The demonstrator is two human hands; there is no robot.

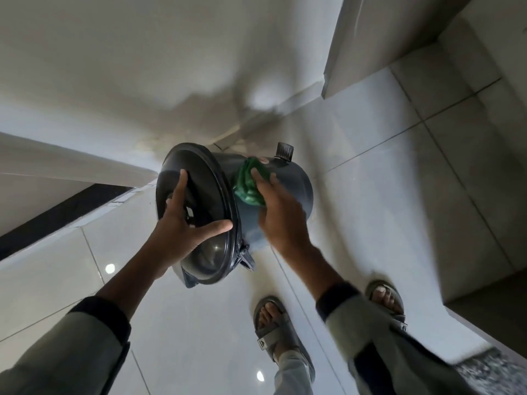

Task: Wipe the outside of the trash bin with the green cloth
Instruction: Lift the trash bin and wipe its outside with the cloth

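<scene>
A dark grey pedal trash bin (293, 181) is tilted over above the tiled floor, its black lid (208, 195) facing me and its foot pedal (284, 151) at the far end. My left hand (182, 226) lies spread on the lid, thumb at the lid's rim. My right hand (281, 212) presses the crumpled green cloth (248, 182) flat against the bin's outer wall, just behind the lid rim. Part of the cloth is hidden under my fingers.
Glossy white floor tiles (199, 323) lie below, with my two feet in grey sandals (273, 326) at the lower right. A white wall (114, 67) rises behind the bin. A cabinet edge (356, 52) juts in at the upper right, and a dark strip (57, 215) runs at the left.
</scene>
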